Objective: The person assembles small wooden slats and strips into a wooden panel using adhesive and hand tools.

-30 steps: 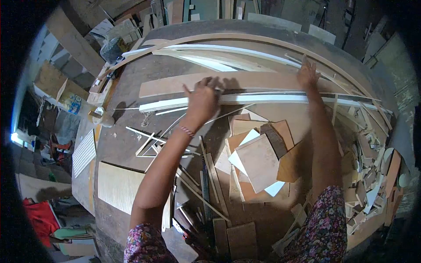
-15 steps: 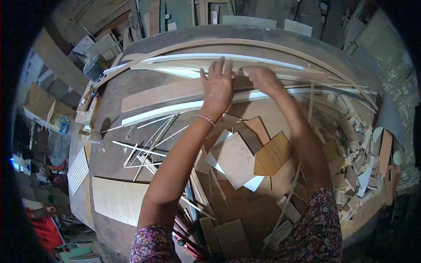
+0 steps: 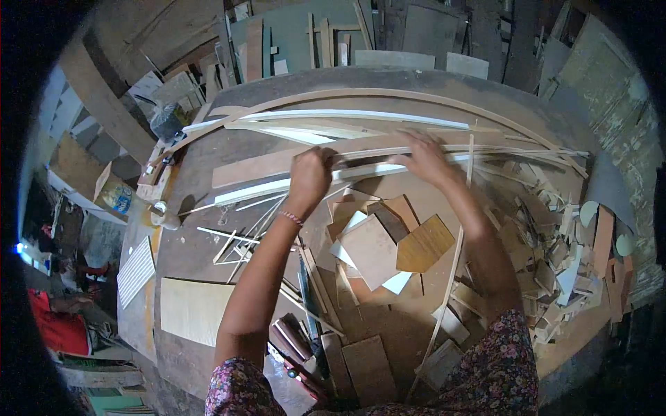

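My left hand point(image 3: 311, 173) is closed at the edge of a long brown board point(image 3: 253, 165), its fingers curled round that edge. To the right, my right hand point(image 3: 424, 158) lies over the same board, thumb apart from the fingers, gripping its near edge; the fingers are slightly blurred. A white-edged strip point(image 3: 253, 191) runs just below the board and passes under both hands. Beyond them lie another white strip point(image 3: 361, 114) and a long curved brown strip point(image 3: 361, 92).
Cut wood pieces point(image 3: 368, 249) and a pointed yellow-brown piece point(image 3: 426, 244) lie nearer me. Offcuts point(image 3: 555, 277) pile up at the right. Thin sticks point(image 3: 232, 243), a pale panel point(image 3: 194, 310) and a cup point(image 3: 164, 216) are at the left. A person in red point(image 3: 59, 326) is at the far left.
Both hands have come nearer to me on the strips. My left hand has gone from spread fingers to closed. The camera view has shifted slightly.
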A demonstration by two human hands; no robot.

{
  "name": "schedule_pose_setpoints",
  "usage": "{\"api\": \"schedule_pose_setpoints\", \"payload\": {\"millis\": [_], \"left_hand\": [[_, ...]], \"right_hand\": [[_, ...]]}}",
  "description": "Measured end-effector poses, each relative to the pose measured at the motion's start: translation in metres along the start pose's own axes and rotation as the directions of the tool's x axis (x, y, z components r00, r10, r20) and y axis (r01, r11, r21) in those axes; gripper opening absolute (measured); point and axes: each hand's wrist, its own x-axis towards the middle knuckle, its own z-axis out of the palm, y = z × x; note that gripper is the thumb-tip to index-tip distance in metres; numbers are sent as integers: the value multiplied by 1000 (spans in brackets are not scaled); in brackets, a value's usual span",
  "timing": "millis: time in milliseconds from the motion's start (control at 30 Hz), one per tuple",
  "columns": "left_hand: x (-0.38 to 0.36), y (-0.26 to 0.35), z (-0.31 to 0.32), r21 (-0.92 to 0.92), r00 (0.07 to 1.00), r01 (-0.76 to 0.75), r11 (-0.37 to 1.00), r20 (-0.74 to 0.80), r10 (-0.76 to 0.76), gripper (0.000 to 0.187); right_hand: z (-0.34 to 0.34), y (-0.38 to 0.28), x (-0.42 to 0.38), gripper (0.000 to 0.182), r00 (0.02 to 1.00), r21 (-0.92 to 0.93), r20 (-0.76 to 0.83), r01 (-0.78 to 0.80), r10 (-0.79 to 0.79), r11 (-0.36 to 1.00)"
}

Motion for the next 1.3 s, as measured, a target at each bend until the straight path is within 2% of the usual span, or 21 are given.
{"api": "schedule_pose_setpoints", "payload": {"millis": [100,200,300,333,367,400,500,600,633,733,767,867,900,1000,1033,1133,1167,1200,1233,1300], "left_hand": [[-19,1,-34,-29,996,55,998,-69,-57,15],[-48,15,-60,-28,994,87,996,-69,-89,20],[-74,24,-71,-62,994,62,996,-88,-68,24],[-83,24,-72,-84,994,51,995,-95,-59,25],[-90,24,-70,-21,992,-7,1000,-127,4,27],[-93,31,-73,-32,993,21,999,-113,-25,29],[-92,45,-81,-31,983,3,1000,-184,-9,33],[-87,61,-85,-101,962,-15,995,-273,-13,34],[-86,68,-87,-148,958,-19,989,-287,-25,34],[-82,83,-98,-225,947,-39,974,-318,-35,34],[-79,87,-102,-245,940,-57,968,-341,-31,34],[-75,101,-120,-229,920,-69,971,-391,-27,33],[-76,104,-125,-224,916,-66,972,-400,-30,33],[-79,107,-138,-244,908,-50,969,-415,-58,31],[-81,107,-141,-259,906,-41,965,-417,-73,29],[-88,104,-150,-203,904,-24,979,-423,-65,28],[-90,103,-157,-211,909,-14,977,-411,-76,27],[-92,96,-158,-162,905,-46,986,-425,-28,29],[-93,93,-163,-195,909,-12,981,-411,-71,31],[-94,87,-175,-176,889,8,984,-450,-88,28]], "right_hand": [[-15,26,-16,60,993,-99,70,-92,99,991],[-19,38,-32,56,991,-153,80,-98,111,983],[-20,48,-36,45,965,-52,221,-135,144,989],[-20,49,-39,41,968,-68,210,-123,135,990],[-20,49,-40,37,972,-86,197,-109,124,990],[-22,50,-40,33,977,-105,184,-93,112,990],[-33,57,-38,32,998,-252,-48,-50,39,966],[-60,65,-28,32,966,-353,-232,23,-111,935],[-73,61,-24,38,956,-272,-262,54,-129,961],[-111,42,-21,42,949,-302,-259,100,-182,948],[-117,39,-22,43,919,-297,-322,132,-229,946],[-133,29,-25,42,896,-298,-387,102,-218,949],[-138,19,-25,43,845,-373,-458,101,-277,922],[-167,-8,-28,41,980,-178,-198,-69,33,982],[-162,0,-28,47,973,-238,-221,9,-63,971],[-166,-17,-35,53,991,-24,-99,-89,86,996],[-155,-4,-32,53,990,-85,-92,-116,108,990],[-145,2,-31,49,996,-61,-31,-89,88,994],[-142,3,-35,46,997,-42,24,-78,79,996],[-139,-25,-44,47,986,-53,117,-116,122,992]]}}
